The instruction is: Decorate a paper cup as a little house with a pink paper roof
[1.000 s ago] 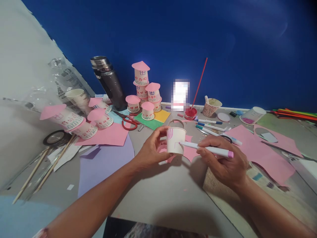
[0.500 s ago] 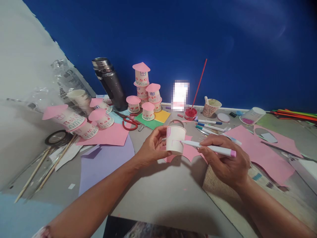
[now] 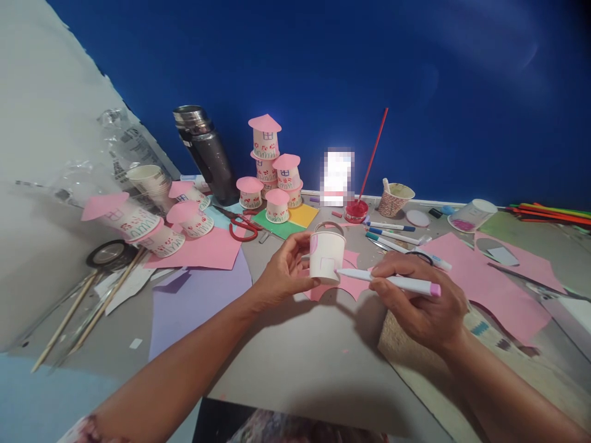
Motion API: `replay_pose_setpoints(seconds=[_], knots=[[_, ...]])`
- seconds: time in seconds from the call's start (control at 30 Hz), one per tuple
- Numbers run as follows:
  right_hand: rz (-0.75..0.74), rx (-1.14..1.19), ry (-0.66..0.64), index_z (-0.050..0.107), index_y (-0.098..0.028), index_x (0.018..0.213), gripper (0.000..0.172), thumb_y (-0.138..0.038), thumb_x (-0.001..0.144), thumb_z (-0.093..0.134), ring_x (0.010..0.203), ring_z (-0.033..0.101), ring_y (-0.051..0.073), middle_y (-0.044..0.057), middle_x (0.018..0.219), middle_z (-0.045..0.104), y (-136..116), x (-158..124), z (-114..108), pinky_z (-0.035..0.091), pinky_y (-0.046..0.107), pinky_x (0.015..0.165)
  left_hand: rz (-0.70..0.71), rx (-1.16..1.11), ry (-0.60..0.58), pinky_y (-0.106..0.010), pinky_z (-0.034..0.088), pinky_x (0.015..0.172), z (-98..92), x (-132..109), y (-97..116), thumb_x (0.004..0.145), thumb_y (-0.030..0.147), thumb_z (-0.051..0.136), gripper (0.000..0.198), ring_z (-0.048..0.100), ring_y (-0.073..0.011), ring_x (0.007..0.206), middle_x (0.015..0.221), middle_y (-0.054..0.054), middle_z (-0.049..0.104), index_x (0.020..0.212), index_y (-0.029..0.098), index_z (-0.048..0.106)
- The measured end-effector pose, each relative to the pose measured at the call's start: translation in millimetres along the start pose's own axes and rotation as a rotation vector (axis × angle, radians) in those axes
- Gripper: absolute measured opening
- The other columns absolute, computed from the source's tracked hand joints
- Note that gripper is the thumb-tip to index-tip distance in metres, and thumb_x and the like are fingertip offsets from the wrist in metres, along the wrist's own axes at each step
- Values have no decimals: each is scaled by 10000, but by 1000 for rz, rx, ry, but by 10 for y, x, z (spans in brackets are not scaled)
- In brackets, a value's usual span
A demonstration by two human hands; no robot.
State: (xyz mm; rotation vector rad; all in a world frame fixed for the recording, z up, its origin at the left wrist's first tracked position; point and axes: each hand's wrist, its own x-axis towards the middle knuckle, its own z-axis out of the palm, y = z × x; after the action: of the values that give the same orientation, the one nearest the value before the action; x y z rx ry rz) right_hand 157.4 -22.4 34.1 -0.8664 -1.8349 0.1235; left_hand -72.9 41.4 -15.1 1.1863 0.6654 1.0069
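Now, mid-frame, right hand (image 3: 422,301) is gripping marker (image 3: 413,284), bringing outline (image 3: 328,259) down, squaring it; left hand (image 3: 289,267) is holding cup (image 3: 327,245).

Closed off at the back by a broad, slightly glossy deep blue wall (image 3: 295,67), with faint pale reflections toward the upper right. Flanked on the left by an off-white wall (image 3: 37,104), meeting the blue along a slanting, ragged edge and greyer lower down. Trimmed along the foot of the blue with a thin white strip (image 3: 425,202). Furnished with a grey table (image 3: 277,357), softly shadowed near the front. Bordered at lower left by a pale blue surface (image 3: 50,400), not clearly floor or furniture. Lit unevenly, brightest at a glowing pixelated rectangle (image 3: 338,177) low against the blue.
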Motion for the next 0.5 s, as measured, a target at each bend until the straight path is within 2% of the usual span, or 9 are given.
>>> replay_pose_setpoints(seconds=[0.27, 0.5], knots=[[-27, 6, 59, 721, -254, 945, 140, -121, 906, 705, 618, 719, 210, 13, 728, 757, 18, -31, 27, 571, 328, 571, 24, 82, 9, -465, 524, 1090, 12, -11, 24, 584, 322, 1025, 816, 582, -331, 1367, 1399, -112, 630, 1263, 271, 575], [-62, 43, -5, 706, -234, 954, 134, -108, 922, 671, 617, 711, 194, 27, 750, 765, -20, -19, 60, 554, 308, 574, 36, 224, -2, -497, 513, 1123, 32, -69, 26, 660, 286, 981, 760, 574, -347, 1391, 1426, -113, 626, 1300, 276, 571]])
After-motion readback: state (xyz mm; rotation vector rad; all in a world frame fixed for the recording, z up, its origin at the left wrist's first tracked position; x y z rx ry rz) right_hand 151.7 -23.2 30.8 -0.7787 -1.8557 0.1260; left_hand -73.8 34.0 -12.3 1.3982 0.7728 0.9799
